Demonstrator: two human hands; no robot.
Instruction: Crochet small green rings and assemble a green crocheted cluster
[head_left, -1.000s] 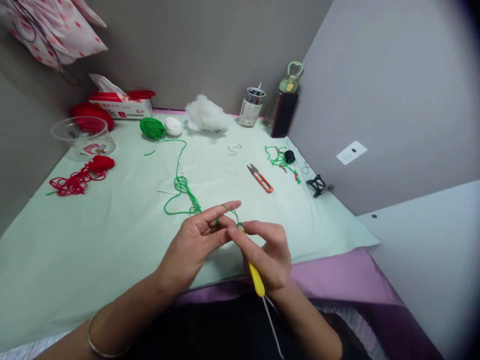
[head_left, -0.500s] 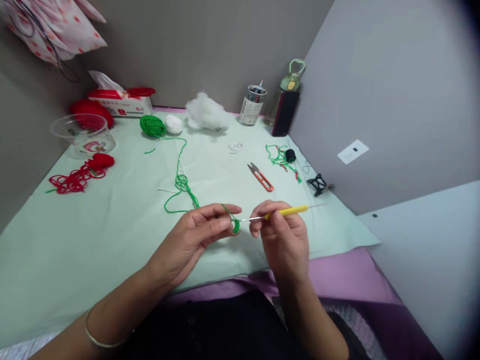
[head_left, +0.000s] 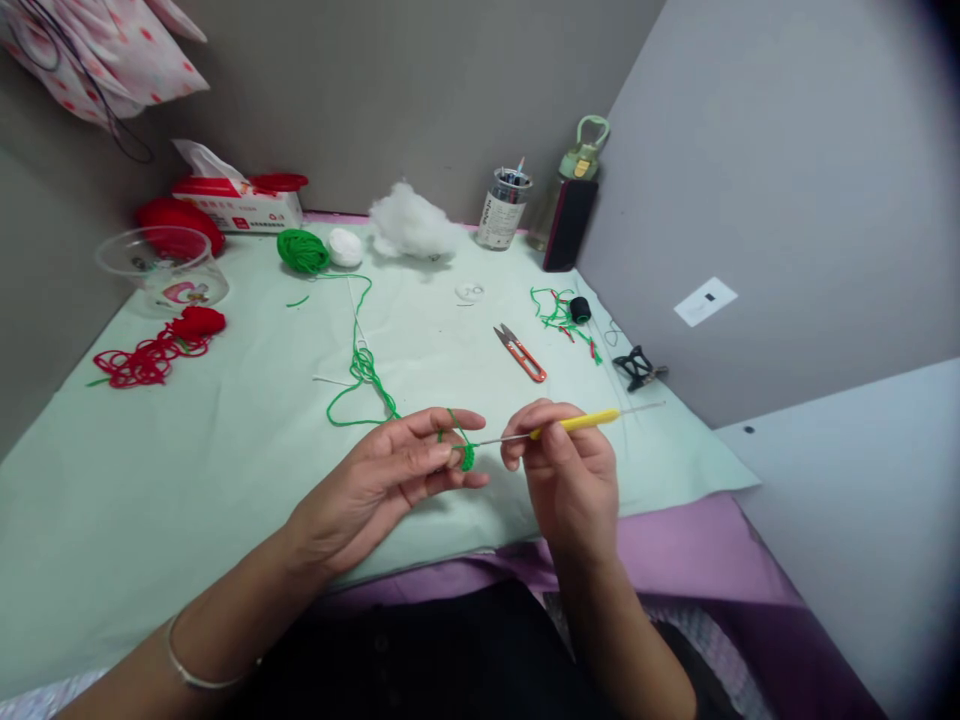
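Note:
My left hand pinches a small green crochet piece between thumb and fingers, with a strand of green yarn running over the raised index finger. In my right hand is a crochet hook with a yellow grip, held like a pen. Its metal tip points left and meets the top of the crochet piece. Loose green yarn lies in a tangle beyond my left hand and leads back to a green yarn ball.
Orange-handled thread snips lie beyond my hands. Yarn scraps and a black spool are at right. Red yarn and a clear tub sit left. White stuffing, a pen jar and a phone stand behind.
My left hand's lower fingers have spread a little, and the crochet piece has shifted slightly left and down. The hook still meets it.

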